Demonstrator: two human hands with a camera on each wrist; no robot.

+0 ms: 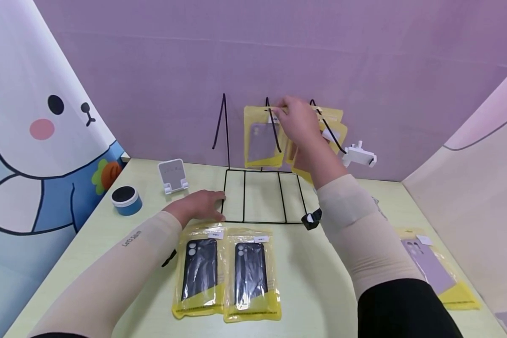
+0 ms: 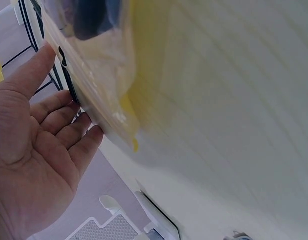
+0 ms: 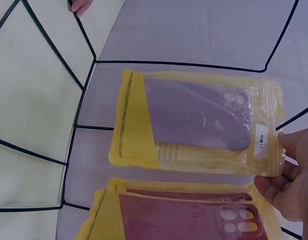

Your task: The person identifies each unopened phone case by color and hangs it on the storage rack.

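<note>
A black wire display rack stands at the back of the table, with three prongs rising from it. My right hand pinches the top edge of a yellow-edged clear bag holding a lilac phone case, at the middle prong. Whether the prong passes through the bag's hole is hard to see. Bagged dark-red phone cases hang beside it on the right prong, partly behind my right forearm. My left hand holds the left rod of the rack's base, thumb and fingertips at the wire.
Two bagged black phone cases lie in front of the rack. At left are a white phone stand and a blue jar. A white clamp-like holder is at right, and another bagged lilac case lies near the right edge.
</note>
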